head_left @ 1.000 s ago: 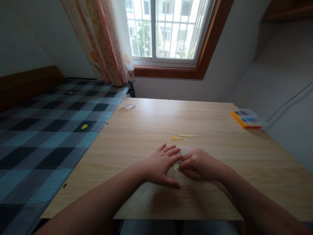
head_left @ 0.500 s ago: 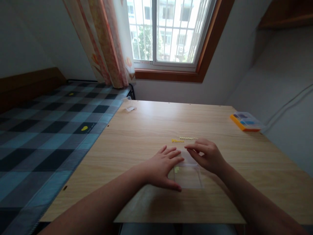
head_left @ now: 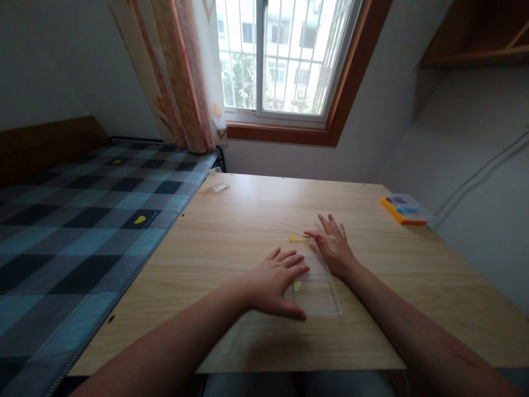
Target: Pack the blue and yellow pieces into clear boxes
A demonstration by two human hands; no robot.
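My left hand (head_left: 278,281) lies over the left side of a clear plastic box (head_left: 317,296), fingers spread and holding nothing. Small pale green pieces (head_left: 297,285) show inside the box beside my fingers. Beyond the box, a short row of yellow pieces (head_left: 297,240) rests on the wood. My right hand (head_left: 333,245) is over the far right of the box, fingers apart, its index fingertip close to the pale row (head_left: 305,235). Most of that pale row is hidden by this hand.
An orange-based case with a clear lid (head_left: 405,209) sits at the table's right edge. A small clear container (head_left: 219,186) is at the far left corner. A checkered bed (head_left: 99,220) adjoins the table (head_left: 231,231) on the left.
My right hand has moved forward and left, and its fingers have gone from pinched together to spread, now covering most of the pale row. My left hand stays in place. The view has shifted slightly.
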